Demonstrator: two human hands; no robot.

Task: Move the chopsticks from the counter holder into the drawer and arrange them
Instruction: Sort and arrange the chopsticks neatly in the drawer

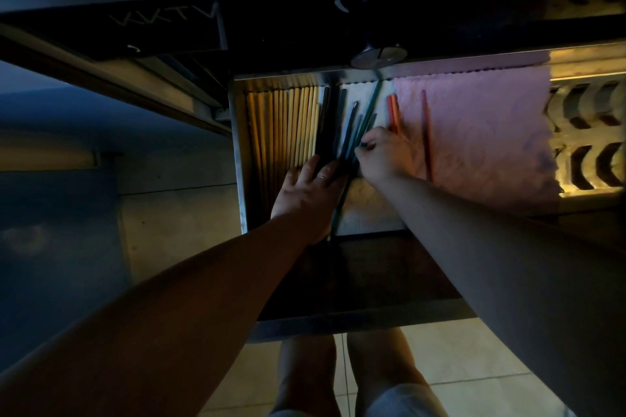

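Observation:
An open metal drawer holds rows of chopsticks. Pale wooden chopsticks lie side by side along its left side, with black chopsticks right of them. Blue-green chopsticks fan out loosely in the middle. My left hand lies flat, fingers spread, pressing on the near ends of the wooden and black ones. My right hand pinches a green chopstick among the fanned ones. An orange pair and a single red chopstick lie on the liner. The counter holder is out of sight.
A pink patterned liner covers the drawer's right part. A dark counter edge with a round metal knob hangs over the drawer's back. A patterned block wall stands at the right. Tiled floor and my legs lie below.

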